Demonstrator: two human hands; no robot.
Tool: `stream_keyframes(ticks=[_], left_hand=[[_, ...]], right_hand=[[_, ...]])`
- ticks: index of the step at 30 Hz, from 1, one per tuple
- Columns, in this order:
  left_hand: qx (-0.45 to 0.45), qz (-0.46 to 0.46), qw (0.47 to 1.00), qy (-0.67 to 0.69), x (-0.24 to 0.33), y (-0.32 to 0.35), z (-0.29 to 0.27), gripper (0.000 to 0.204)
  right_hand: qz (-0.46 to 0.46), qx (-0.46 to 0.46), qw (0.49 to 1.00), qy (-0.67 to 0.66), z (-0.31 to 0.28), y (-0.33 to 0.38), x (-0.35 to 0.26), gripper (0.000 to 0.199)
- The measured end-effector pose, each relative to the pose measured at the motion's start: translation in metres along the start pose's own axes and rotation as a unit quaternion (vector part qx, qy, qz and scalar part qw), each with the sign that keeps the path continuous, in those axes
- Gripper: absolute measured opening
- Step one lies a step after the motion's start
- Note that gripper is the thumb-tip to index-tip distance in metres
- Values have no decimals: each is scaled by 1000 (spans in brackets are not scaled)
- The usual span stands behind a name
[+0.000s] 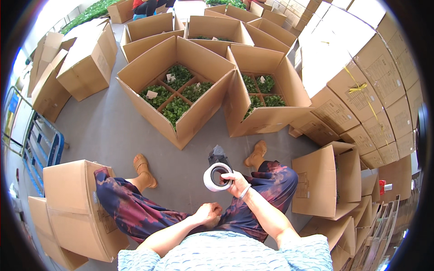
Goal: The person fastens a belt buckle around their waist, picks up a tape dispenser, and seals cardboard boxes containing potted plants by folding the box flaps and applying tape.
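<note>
Head-worn fisheye, straight down, close

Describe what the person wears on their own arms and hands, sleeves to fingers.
Both forearms are bare. Short sleeves of a light blue, wavy-textured top end above the elbows. The right hand has a thin pale bangle at the wrist. The left hand shows no glove, ring or band that I can make out.

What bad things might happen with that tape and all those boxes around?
The tape dispenser sits in the right hand alone, so it might slip and drop near the sandalled foot. The left hand rests closed on the lap. The open box of green plants stands close ahead, so stepping forward might mean a stumble.
</note>
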State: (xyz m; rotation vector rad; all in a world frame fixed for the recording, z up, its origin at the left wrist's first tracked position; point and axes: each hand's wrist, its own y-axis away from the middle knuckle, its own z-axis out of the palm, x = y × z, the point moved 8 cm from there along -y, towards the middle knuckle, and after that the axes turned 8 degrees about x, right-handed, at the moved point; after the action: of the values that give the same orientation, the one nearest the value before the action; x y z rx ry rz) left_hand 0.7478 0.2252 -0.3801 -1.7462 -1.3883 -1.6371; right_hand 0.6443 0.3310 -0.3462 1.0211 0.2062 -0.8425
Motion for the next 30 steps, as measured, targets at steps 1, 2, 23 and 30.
stream_keyframes(ticks=[1,2,23,30], left_hand=[[1,-3,1000,2,0,0,0,22],[1,-4,1000,2,-3,0,1,22],[9,-25,999,-22,-13,1,-4,25],[8,-50,998,-33,-10,0,-5,25]], right_hand=[[0,-4,1000,-2,-1,-1,0,28],[0,-8,1000,-5,-1,-2,1,27],[16,7,999,-38,-10,4,4,23],[11,-1,999,-35,-7,4,1,22]])
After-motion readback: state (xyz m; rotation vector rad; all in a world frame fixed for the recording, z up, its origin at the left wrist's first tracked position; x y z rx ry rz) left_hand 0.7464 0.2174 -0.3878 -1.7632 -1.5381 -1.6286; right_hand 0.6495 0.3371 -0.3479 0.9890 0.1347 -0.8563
